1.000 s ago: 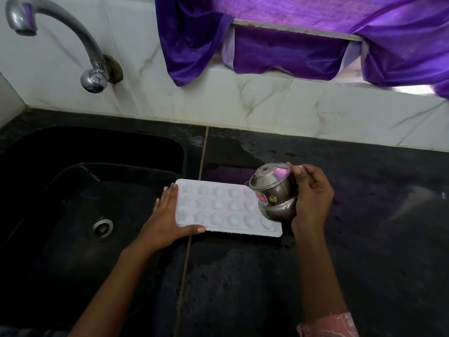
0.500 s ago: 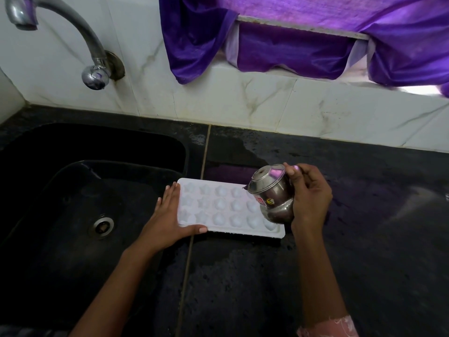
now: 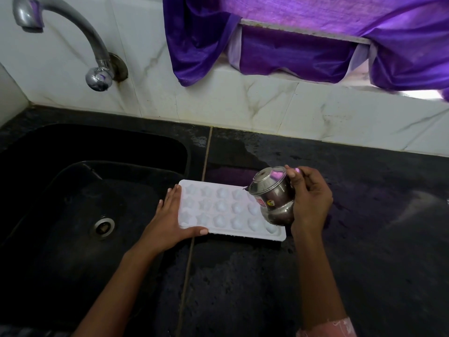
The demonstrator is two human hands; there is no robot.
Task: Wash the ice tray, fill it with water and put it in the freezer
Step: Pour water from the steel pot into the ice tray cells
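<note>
- The white tray lies flat on the dark worktop, just right of the sink. Its left end sits right at the sink's edge and its long side runs left to right.
- The cavities face up, in three rows. They look pale and shiny, but I honestly can't tell how much water is in them.
- The left hand is on the tray's left end. The grip is spread: fingers straight and together along the short edge, thumb stretched out along the near long edge. It's bracing the tray, not curled round it.
- The right hand holds a small steel pot over the tray's right end. The grip is wrapped round the pot from the right, thumb on the upper part, the other fingers behind it.
- The pot is tilted, its flat round end pointing up and left and its belly low over the last cavities. It hides the tray's far right corner. There's a red sticker on its side. I can't see any stream coming out of it.
- The worktop looks wet in patches around the tray.
- The sink is black, with a round metal drain in the bottom.
- A curved metal tap comes out of the white marble-look wall above the sink, and it isn't running.
- A purple curtain hangs bunched over the window ledge at the top.
- A bit of pink patterned sleeve shows on the right arm at the bottom edge.
</note>
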